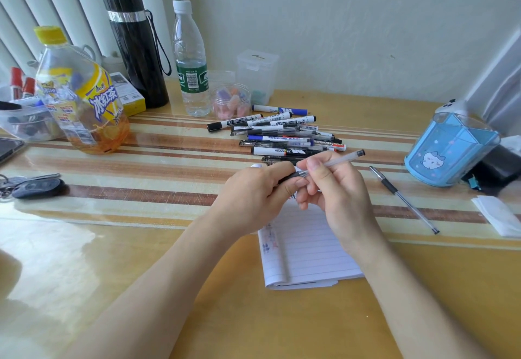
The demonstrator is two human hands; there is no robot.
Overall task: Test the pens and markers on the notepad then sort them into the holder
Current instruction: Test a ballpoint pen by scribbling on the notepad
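Gel pen [338,160] with a clear barrel, held in the air between both hands, just above the far edge of the notepad [307,246]. Slanted upward to the right, black end plug poking out free beyond the right hand.

Left hand [253,192] curled round the dark front end of the pen, thumb and forefinger pinching it. Tip hidden inside the fingers; cannot tell whether capped or bare.

Right hand [335,192] pinching the clear barrel just beside the left fingertips, thumb on top and forefinger underneath. Remaining fingers loosely curled below the pen.

Lined notepad flat on the wooden table [84,288], directly beneath the hands and partly covered by them. Small coloured scribbles down its left margin.

Pile of whiteboard markers and pens [282,136] just beyond the hands, lying mostly sideways, touching and overlapping one another.

Blue translucent pen holder [451,150] with a cartoon face, standing upright at the right, well apart from the hands. Second gel pen [403,198] lying diagonally on the table between the hands and the holder, touching neither.

Striped mat [141,161] across the middle of the table. At the back left, an iced tea bottle [81,90], a black flask [135,48] and a water bottle [191,62], all upright. Small clear jar [231,102] of coloured bits beside the water bottle. Car key [36,188] at the left edge, folded tissue [499,217] at the right edge.
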